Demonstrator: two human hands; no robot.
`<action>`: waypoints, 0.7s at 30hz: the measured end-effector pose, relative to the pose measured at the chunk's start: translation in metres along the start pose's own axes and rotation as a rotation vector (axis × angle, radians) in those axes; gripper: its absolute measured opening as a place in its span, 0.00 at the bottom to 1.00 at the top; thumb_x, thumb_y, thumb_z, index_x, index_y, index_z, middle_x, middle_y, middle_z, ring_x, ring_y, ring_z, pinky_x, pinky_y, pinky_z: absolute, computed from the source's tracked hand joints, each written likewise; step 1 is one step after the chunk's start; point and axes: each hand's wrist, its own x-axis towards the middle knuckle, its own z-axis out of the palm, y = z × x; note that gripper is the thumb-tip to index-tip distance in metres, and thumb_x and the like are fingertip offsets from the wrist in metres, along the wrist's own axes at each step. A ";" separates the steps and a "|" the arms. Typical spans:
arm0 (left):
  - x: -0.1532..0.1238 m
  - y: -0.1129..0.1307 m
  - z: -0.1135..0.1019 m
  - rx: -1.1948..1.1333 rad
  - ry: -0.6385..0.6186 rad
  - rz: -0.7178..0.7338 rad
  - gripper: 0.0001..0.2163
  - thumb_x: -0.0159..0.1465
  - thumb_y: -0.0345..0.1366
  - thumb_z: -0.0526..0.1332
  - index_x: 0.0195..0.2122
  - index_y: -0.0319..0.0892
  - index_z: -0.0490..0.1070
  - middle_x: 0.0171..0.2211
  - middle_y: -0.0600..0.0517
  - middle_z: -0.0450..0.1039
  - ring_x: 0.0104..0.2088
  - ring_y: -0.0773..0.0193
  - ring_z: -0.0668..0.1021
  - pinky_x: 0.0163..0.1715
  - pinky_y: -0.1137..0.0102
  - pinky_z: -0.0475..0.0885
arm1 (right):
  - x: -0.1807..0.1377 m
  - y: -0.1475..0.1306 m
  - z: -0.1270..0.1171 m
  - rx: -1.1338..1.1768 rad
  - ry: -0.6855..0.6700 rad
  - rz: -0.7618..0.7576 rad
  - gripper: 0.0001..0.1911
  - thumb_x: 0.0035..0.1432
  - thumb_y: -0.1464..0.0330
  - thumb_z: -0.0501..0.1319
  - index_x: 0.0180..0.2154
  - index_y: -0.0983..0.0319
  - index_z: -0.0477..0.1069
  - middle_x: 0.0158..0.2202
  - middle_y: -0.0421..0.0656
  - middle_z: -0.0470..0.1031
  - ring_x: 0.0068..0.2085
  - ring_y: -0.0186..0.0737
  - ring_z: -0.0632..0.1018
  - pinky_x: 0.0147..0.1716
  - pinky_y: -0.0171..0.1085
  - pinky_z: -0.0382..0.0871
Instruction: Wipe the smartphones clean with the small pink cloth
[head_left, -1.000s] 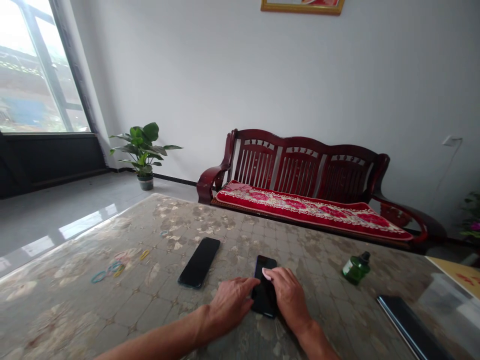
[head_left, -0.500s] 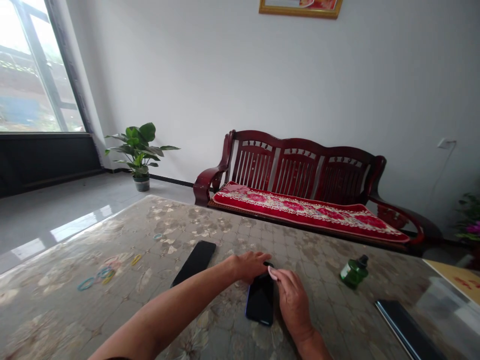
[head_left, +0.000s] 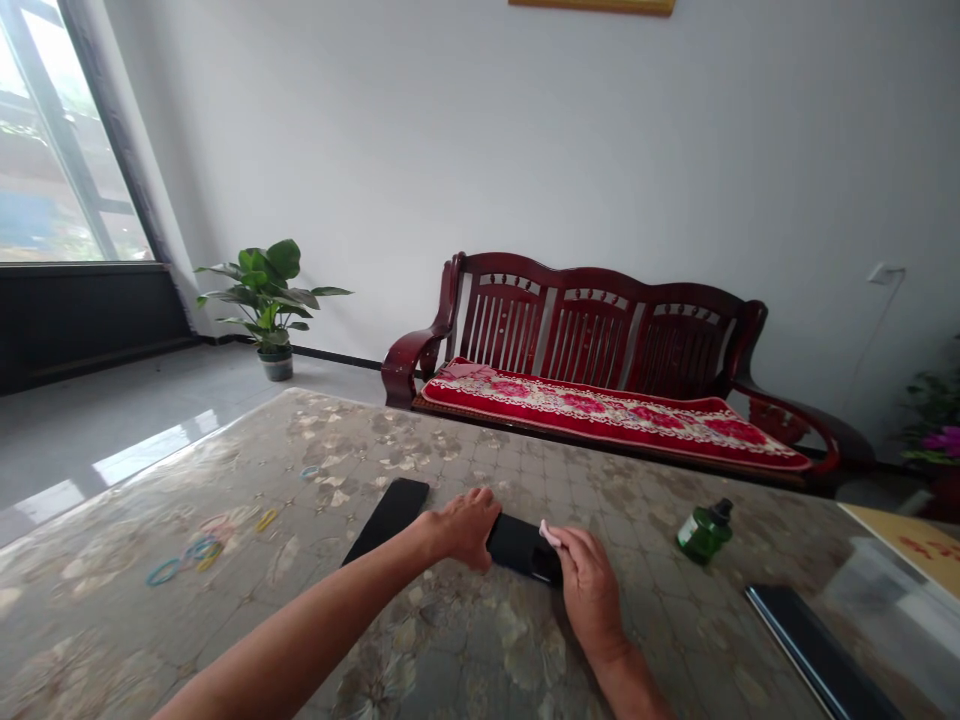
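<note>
A dark smartphone [head_left: 514, 540] lies crosswise on the patterned tabletop [head_left: 450, 650], its long side running left to right. My left hand [head_left: 466, 526] grips its left end, fingers over the far edge and thumb at the near side. Pinched in my right hand [head_left: 592, 585] is a small pale wiping cloth [head_left: 549, 533], at the phone's right end; most of the cloth is hidden by the fingers. Left of my left hand, a second dark flat device [head_left: 388, 516] lies partly behind my forearm.
A green pump bottle [head_left: 703, 532] stands to the right, with a dark folded case [head_left: 817, 650] nearer me. Several coloured bands [head_left: 196, 553] lie at the left. Beyond the table are a red wooden bench [head_left: 592, 330] and a potted plant [head_left: 274, 305].
The phone has turned from lengthwise to crosswise. My left hand has shifted left, onto its left end. My right hand keeps the cloth, now by the right end. The view has tilted slightly down.
</note>
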 end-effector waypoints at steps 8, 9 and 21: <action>-0.034 0.004 0.029 -0.193 0.136 -0.141 0.25 0.54 0.42 0.69 0.51 0.40 0.68 0.50 0.43 0.67 0.52 0.49 0.68 0.54 0.60 0.67 | -0.002 0.000 -0.003 -0.221 -0.117 -0.081 0.13 0.68 0.72 0.51 0.45 0.56 0.73 0.38 0.43 0.76 0.40 0.40 0.75 0.40 0.38 0.67; -0.035 0.003 0.031 -0.212 0.143 -0.149 0.26 0.54 0.42 0.70 0.52 0.40 0.68 0.50 0.44 0.67 0.52 0.49 0.68 0.54 0.60 0.66 | -0.002 0.000 -0.004 -0.251 -0.129 -0.085 0.13 0.67 0.73 0.51 0.45 0.56 0.73 0.38 0.42 0.76 0.39 0.40 0.75 0.39 0.38 0.67; -0.035 -0.004 0.043 -0.274 0.227 -0.105 0.29 0.53 0.40 0.73 0.54 0.41 0.67 0.50 0.45 0.66 0.51 0.50 0.67 0.54 0.60 0.66 | -0.004 -0.052 0.011 -0.256 -0.341 -0.193 0.13 0.65 0.75 0.56 0.47 0.55 0.73 0.40 0.41 0.76 0.40 0.41 0.73 0.41 0.39 0.64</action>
